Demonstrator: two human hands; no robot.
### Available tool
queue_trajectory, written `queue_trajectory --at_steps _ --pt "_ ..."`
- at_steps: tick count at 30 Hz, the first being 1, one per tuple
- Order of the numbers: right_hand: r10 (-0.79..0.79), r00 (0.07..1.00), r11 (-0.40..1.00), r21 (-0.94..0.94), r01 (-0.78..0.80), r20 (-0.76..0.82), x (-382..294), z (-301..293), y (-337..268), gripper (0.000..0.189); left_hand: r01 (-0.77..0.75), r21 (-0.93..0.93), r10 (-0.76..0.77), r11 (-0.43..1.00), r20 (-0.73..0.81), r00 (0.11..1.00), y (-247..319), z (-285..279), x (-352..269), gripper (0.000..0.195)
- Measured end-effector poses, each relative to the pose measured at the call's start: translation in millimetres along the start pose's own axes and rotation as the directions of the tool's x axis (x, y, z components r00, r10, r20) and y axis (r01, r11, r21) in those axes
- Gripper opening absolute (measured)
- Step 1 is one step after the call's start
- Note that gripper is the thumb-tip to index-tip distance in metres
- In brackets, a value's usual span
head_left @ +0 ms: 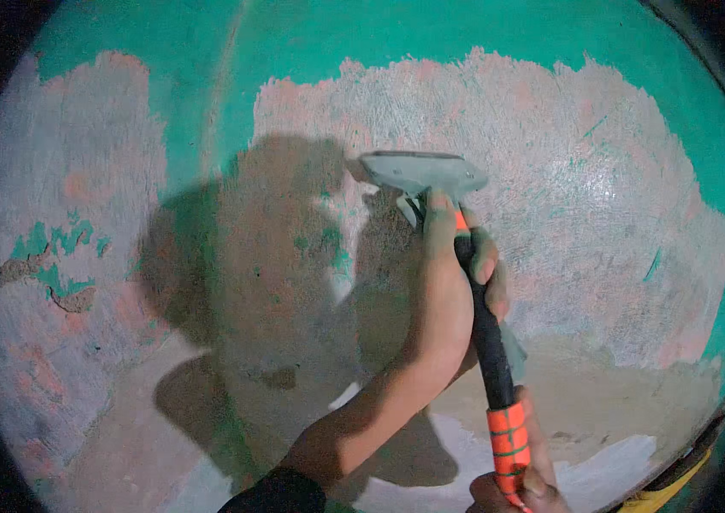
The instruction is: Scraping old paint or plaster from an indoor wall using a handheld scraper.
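A long-handled wall scraper (489, 359) with a black shaft and orange grip sections stands nearly upright before me. Its wide grey head (420, 170) lies against the wall (567, 211), amid a scraped patch. High on the shaft, just under the head, my left hand (455, 263) is wrapped around it, thumb pointing up. Lower down, at the picture's bottom edge, my right hand (519, 484) holds the orange grip. Green paint (433, 32) borders the bared, greyish-pink surface with ragged edges. Whether the blade's edge touches the wall cannot be made out.
Dark shadows (285, 256) of my body and arms cover the wall's middle. On the left, a chipped spot (73, 298) shows rough plaster and green paint remnants. A yellow object (667, 490) sits at the lower right, beside a dark edge.
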State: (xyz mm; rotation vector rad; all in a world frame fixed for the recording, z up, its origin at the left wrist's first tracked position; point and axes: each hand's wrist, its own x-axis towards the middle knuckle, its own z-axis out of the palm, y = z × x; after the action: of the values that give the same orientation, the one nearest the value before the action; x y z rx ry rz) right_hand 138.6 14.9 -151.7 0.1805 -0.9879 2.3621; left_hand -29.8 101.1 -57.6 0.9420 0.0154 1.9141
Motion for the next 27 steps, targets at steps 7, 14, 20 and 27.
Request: queue_trajectory --at_steps 7,14,20,27 --pt "0.073 0.978 0.989 -0.144 -0.045 0.196 5.3 -2.2 -1.3 0.042 -0.045 0.020 0.046 0.999 -0.046 0.998 1.6 4.2 2.3 0.038" --pt "-0.120 0.971 0.976 -0.206 0.076 -0.208 1.3 16.0 3.0 0.053 0.042 -0.013 -0.042 0.999 -0.036 0.998 -0.5 -2.9 -2.3 0.043" --pt "-0.130 0.983 0.933 -0.318 0.167 0.134 -7.1 -18.4 3.8 0.053 0.068 0.031 -0.066 0.997 -0.079 0.995 4.9 1.9 0.1 0.045" --pt "-0.236 0.968 0.937 -0.283 0.204 -0.085 8.0 0.2 10.2 0.052 0.023 0.064 -0.018 0.998 -0.078 0.997 6.7 -1.9 8.8 0.044"
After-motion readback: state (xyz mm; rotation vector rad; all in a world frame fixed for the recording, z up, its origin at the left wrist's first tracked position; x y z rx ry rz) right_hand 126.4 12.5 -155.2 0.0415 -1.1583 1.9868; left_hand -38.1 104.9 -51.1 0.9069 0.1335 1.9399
